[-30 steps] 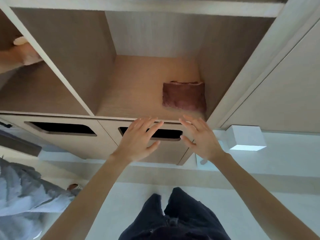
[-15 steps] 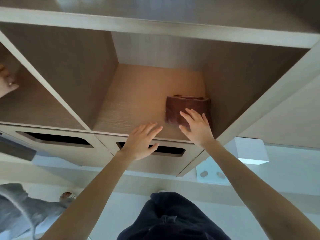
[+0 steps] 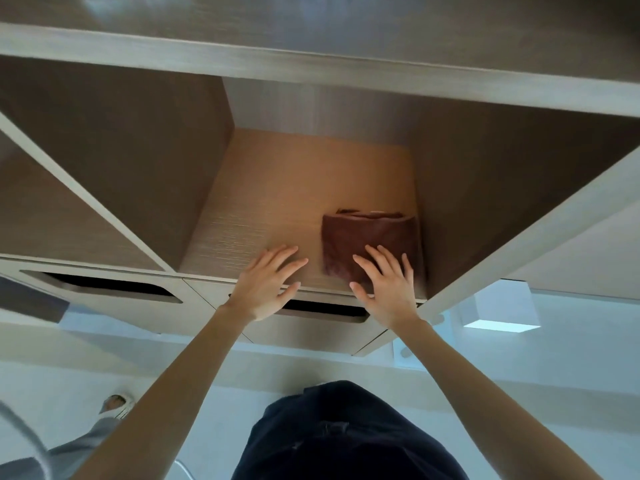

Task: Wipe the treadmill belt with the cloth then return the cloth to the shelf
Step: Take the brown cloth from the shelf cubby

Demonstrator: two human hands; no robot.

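A folded dark brown cloth point(image 3: 367, 235) lies at the right side of an open wooden shelf point(image 3: 277, 209) compartment, close to its right wall. My right hand point(image 3: 386, 282) rests flat on the cloth's near edge, fingers straight and spread. My left hand point(image 3: 268, 282) hovers over the shelf's front edge just left of the cloth, fingers straight, holding nothing. The treadmill is not in view.
Two drawer fronts with dark cut-out handles point(image 3: 110, 289) sit under the shelf. A white box-shaped lamp point(image 3: 498, 310) hangs at the right. Another person's foot point(image 3: 114, 405) and grey clothing show at the lower left. Dark trousers point(image 3: 346, 434) are below me.
Both hands rose from the drawer front to the shelf. My right hand reached the cloth and now lies on it; my left hand moved up over the shelf edge. The view tilted upward.
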